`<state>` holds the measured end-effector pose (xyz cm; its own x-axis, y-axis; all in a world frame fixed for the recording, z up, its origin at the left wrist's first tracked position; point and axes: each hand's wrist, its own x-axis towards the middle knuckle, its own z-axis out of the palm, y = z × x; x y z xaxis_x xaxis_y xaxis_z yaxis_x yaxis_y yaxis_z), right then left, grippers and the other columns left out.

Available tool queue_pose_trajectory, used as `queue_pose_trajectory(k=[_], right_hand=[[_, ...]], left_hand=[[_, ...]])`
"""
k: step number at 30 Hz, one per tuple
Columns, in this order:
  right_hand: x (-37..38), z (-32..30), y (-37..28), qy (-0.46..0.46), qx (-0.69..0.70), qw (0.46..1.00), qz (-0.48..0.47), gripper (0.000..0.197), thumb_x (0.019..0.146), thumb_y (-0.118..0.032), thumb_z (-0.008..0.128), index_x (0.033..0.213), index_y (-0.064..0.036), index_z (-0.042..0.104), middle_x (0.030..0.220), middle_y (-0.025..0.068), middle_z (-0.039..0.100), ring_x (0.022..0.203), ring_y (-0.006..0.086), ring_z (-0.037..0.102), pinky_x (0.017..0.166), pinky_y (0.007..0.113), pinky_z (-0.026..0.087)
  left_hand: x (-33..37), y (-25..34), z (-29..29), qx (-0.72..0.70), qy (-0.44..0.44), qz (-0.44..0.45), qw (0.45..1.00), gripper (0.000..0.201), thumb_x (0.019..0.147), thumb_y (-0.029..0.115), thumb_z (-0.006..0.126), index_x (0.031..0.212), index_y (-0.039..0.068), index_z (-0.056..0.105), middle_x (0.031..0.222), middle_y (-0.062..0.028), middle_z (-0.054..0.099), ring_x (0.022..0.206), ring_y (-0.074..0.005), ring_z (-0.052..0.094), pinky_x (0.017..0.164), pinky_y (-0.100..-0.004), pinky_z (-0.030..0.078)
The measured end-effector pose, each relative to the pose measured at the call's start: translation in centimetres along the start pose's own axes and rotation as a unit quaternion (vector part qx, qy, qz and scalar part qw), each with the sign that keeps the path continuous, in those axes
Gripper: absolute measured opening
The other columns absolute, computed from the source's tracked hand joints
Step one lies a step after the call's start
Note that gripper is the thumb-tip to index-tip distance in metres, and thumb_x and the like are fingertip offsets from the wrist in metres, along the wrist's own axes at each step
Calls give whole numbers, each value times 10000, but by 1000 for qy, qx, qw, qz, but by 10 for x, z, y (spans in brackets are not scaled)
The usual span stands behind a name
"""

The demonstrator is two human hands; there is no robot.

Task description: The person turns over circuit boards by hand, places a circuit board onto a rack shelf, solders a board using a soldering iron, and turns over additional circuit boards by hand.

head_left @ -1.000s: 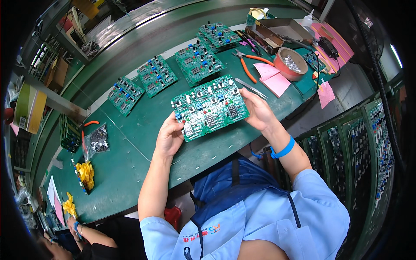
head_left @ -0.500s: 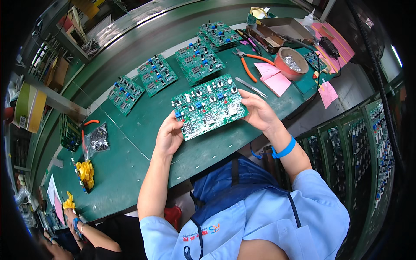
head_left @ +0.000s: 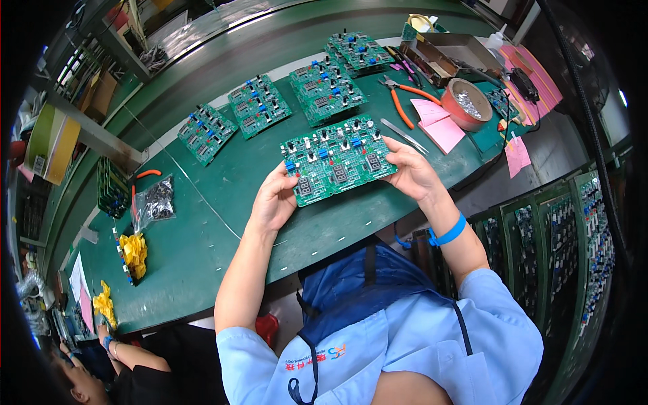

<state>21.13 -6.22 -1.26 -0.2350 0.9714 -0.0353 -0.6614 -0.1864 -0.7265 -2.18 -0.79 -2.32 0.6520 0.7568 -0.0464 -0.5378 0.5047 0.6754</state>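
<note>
Between my two hands is a green circuit board [head_left: 341, 159], held by its short ends above the bench. It carries three dark digit displays, blue blocks and small black knobs. My left hand [head_left: 275, 197] grips its left end, thumb on the top face. At the right end, my right hand [head_left: 410, 170] pinches the edge, with a blue band on that wrist. Beyond the board, populated boards of the same look lie in a row: a single one [head_left: 206, 133], another [head_left: 259, 106], a stack [head_left: 327, 91] and a further stack [head_left: 358, 52]. Tweezers [head_left: 403, 136] rest close to my right hand.
Orange-handled cutters [head_left: 402, 101], pink paper slips [head_left: 442, 126], a round tub of metal bits [head_left: 466, 104] and an open box [head_left: 445, 54] sit at the right. At left lie a bag of black parts [head_left: 155, 200] and yellow wrapping [head_left: 135, 256]. A co-worker's arm [head_left: 135, 354] reaches in lower left.
The held board has tilted, so glare has left it and its three displays now show plainly. Both hands still grip it. The bench has shifted slightly rightward in view.
</note>
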Motion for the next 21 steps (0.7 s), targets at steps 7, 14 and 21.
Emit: queue_pose_trajectory(k=[7, 14, 21], right_hand=[[3, -1, 2, 26, -16, 999, -11, 435, 746, -57, 450, 1145, 36, 304, 1054, 106, 468, 908, 172, 503, 794, 319, 410], [9, -7, 4, 34, -20, 999, -12, 418, 759, -68, 451, 1141, 34, 316, 1050, 112, 472, 892, 169, 511, 784, 303, 416], [12, -7, 4, 27, -18, 999, -12, 416, 762, -72, 450, 1142, 33, 317, 1033, 114, 484, 884, 165, 515, 772, 295, 421]], left_hand=[[-1, 1, 0, 1, 5, 9, 1000, 427, 685, -17, 419, 1104, -17, 339, 1043, -123, 462, 931, -203, 485, 810, -331, 402], [-1, 2, 3, 4, 14, 21, 1000, 408, 693, -7, 416, 1095, -13, 347, 1036, -122, 467, 917, -202, 496, 796, -337, 416], [0, 2, 0, -11, 10, 23, 1000, 406, 692, 0, 406, 1095, -10, 351, 1023, -120, 476, 907, -199, 501, 792, -335, 418]])
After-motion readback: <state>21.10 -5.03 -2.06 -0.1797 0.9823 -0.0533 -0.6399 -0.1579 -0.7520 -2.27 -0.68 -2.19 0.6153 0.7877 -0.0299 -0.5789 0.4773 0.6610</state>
